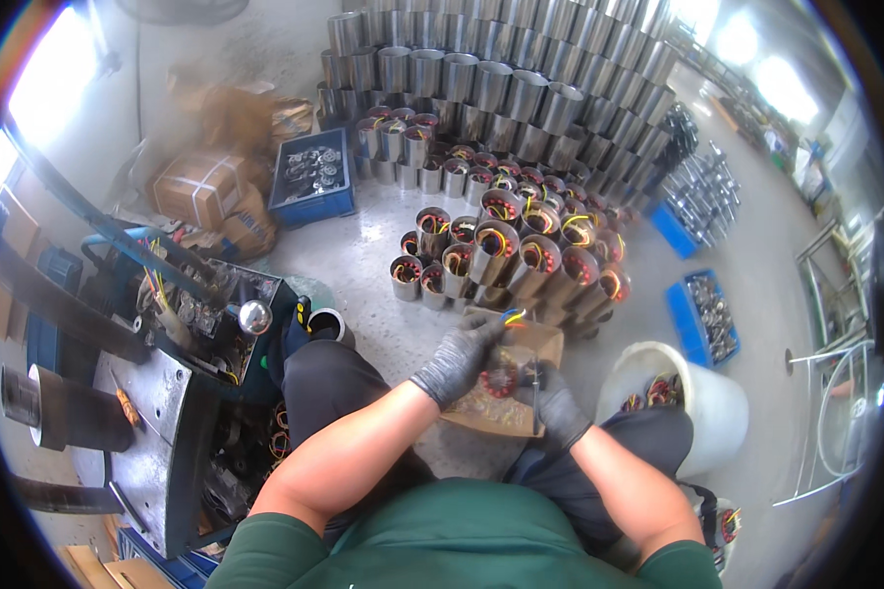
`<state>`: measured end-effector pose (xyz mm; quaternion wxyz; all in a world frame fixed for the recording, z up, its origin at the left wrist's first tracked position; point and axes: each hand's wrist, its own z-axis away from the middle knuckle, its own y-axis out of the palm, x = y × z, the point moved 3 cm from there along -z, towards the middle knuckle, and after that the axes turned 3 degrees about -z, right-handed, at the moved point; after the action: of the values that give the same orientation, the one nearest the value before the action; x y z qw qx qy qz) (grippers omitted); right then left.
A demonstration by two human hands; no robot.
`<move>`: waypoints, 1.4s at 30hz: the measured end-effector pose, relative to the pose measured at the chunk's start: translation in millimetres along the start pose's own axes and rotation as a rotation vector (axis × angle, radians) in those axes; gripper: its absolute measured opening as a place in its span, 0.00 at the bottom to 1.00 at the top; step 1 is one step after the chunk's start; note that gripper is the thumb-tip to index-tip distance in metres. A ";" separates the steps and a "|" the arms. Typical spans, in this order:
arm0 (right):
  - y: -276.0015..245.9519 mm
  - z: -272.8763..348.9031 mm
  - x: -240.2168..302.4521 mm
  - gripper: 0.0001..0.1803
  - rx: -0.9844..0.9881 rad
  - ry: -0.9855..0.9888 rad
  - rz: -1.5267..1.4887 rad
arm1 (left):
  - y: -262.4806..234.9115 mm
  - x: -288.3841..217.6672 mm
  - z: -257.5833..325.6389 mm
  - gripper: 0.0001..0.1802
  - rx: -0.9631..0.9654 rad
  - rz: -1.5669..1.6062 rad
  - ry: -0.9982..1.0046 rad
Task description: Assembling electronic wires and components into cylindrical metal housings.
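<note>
Machine (157, 432) with grey plate and loose wires at lower left of the frame; orange-handled screwdriver (126, 404) laid on the plate. Cardboard boxes (206, 187) and blue crate (312, 177) at upper left. Left hand (459, 355), in grey glove, at centre, closed over top of motor coil (501, 378). Coil, copper-wound with coloured leads, held above cardboard sheet (506, 378) just below centre. Right hand (558, 404), gloved, gripped on coil's right side. Rows of metal cylinders (501, 88) stacked at upper centre. White bucket (702, 407) at lower right; blue trays (705, 316) at right.
</note>
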<state>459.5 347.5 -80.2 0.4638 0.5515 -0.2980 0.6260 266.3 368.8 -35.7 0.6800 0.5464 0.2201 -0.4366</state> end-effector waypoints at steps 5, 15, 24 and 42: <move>7.6 13.0 6.8 0.31 -0.053 0.353 0.003 | -1.4 6.2 16.5 0.08 -0.036 -0.178 -0.069; 13.3 15.1 8.8 0.29 0.200 0.413 -0.281 | -22.2 10.5 16.1 0.10 -0.125 -0.246 -0.019; 18.9 17.0 24.3 0.22 0.171 0.321 -0.125 | -16.7 20.2 18.0 0.09 -0.036 -0.314 -0.122; 2.8 23.7 -9.2 0.19 0.163 0.611 -0.390 | -16.3 51.7 6.7 0.12 0.036 -0.455 -0.209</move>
<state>466.4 323.1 -83.6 0.5964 0.4210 0.0158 0.6832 278.5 343.9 -82.9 0.5734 0.4465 0.2581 -0.6366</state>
